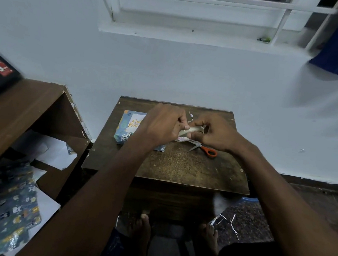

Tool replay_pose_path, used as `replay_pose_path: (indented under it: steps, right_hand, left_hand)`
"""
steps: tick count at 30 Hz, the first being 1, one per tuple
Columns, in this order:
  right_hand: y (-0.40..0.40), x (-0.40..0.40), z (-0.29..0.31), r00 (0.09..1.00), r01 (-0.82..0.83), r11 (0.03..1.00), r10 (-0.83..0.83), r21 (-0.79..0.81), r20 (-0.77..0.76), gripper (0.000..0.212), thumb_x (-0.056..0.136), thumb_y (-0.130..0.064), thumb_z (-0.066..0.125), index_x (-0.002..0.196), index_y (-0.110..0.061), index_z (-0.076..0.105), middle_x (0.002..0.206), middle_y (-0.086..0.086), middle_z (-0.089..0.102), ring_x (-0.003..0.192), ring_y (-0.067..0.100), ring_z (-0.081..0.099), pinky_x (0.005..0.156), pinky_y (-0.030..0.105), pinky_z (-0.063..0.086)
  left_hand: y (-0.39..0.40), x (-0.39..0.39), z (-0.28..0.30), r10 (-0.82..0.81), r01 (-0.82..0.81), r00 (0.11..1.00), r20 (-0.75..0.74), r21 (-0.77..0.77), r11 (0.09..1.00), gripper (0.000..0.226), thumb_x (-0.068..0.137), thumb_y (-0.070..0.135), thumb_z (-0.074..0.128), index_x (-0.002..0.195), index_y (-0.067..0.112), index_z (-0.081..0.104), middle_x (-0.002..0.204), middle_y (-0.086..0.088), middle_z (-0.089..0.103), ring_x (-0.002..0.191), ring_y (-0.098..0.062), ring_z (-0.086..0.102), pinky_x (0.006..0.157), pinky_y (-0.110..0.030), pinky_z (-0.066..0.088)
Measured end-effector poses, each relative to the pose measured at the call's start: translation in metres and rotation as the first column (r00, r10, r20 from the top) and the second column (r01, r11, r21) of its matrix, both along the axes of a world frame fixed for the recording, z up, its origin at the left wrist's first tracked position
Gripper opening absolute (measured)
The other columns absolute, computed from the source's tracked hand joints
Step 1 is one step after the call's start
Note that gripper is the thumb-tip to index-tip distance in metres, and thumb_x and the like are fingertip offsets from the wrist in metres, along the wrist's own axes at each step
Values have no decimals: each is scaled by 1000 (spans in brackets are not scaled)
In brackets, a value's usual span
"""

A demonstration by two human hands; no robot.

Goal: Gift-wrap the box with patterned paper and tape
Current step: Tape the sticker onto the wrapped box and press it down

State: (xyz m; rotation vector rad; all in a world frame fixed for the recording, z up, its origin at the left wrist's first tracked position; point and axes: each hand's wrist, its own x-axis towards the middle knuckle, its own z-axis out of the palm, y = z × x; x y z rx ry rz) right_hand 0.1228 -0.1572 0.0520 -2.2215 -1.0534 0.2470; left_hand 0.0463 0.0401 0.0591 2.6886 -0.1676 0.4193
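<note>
wooden table against white wall | hands: left, right pinching tape roll

A pale wall with a white-framed window rises behind the small wooden table.

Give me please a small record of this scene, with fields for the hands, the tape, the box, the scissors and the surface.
left hand: left hand pinches the tape pulled from the roll
right hand: right hand grips the tape roll
box: wrapped box in patterned paper lies on the table, partly behind the left wrist; a "Happy Birthday" print faces up
scissors: orange-handled scissors lie on the table under the right hand, untouched
surface: small dark wooden table
spare paper: patterned sheet lies lower left, off the table
</note>
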Motion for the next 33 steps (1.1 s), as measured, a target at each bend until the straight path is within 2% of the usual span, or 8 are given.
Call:
replay_pose_path:
  steps: [7, 12, 14, 20, 24, 27, 30, 33]
  right_hand:
    - [5, -3, -2, 999, 33, 999, -33, 27, 30, 15, 83, -40, 86, 93, -29, 83, 81, -5, 77, 74, 18, 69, 70, 46, 56]
    - [3, -3, 1, 999, 41, 998, -42, 56, 32, 15, 87, -38, 84, 94, -24, 83, 76, -2, 74, 69, 21, 66, 61, 35, 47]
    - [3, -5, 3, 999, 29, 998, -32, 52, 41, 15, 87, -37, 84, 93, -22, 83, 73, 0, 72, 66, 22, 63, 58, 33, 42]
    - [5, -7, 1, 1000, -2, 999, 1, 54, 29, 33, 81, -57, 77, 99, -31, 83, 83, -3, 78, 74, 22, 71, 66, 43, 56]
    - [3, -7, 5, 999, 20, 993, -17, 120, -28, 16, 86, -36, 85, 95, -22, 83, 79, -3, 76, 71, 16, 69, 63, 32, 49]
    - [3, -8, 5, 999, 36, 987, -30, 158, -39, 17, 86, -36, 85, 91, -19, 82, 75, -1, 73, 66, 16, 64, 61, 31, 44]
    - [4, -11, 3, 997, 41, 982, -27, 185, -77, 14, 87, -35, 85, 91, -21, 82, 79, 2, 74, 72, 25, 68, 62, 32, 47]
    - [8, -15, 4, 986, 65, 965, -24, 252, -165, 6, 89, -28, 83, 92, -23, 82, 86, -3, 77, 81, 18, 73, 69, 27, 52]
  left_hand:
    - [0, 0, -4, -131, 120, 984, 120, 94, 988, 21, 99, 30, 71, 85, 17, 61, 76, 12, 52, 64, -15, 45, 73, -38, 40]
    - [2, 3, -8, -175, 143, 960, 220, 154, 978, 24, 98, 32, 61, 81, 24, 46, 76, 12, 46, 63, -17, 42, 68, -36, 33]
    - [2, 3, -9, -176, 142, 961, 213, 165, 976, 23, 97, 32, 58, 81, 26, 41, 77, 12, 45, 64, -18, 41, 68, -36, 32]
    - [3, 2, -9, -155, 139, 982, 105, 150, 979, 22, 98, 36, 49, 81, 26, 43, 75, 12, 44, 68, -19, 42, 64, -34, 27]
    - [6, 3, -12, -71, 68, 996, 50, 44, 997, 40, 106, 41, 45, 68, 33, 38, 63, 15, 42, 60, -14, 43, 61, -33, 30]
    - [9, 6, -13, -44, 42, 999, -15, -77, 996, 52, 108, 49, 50, 61, 28, 44, 55, 8, 46, 52, -7, 43, 55, -34, 29]
    - [9, 8, -15, -34, 26, 999, -41, -187, 982, 62, 100, 66, 44, 61, 18, 52, 53, 3, 48, 51, -15, 45, 55, -38, 36]
    - [11, 10, -15, 11, -27, 998, -58, -288, 957, 68, 95, 73, 43, 58, 18, 56, 49, 6, 49, 48, -13, 44, 55, -40, 40]
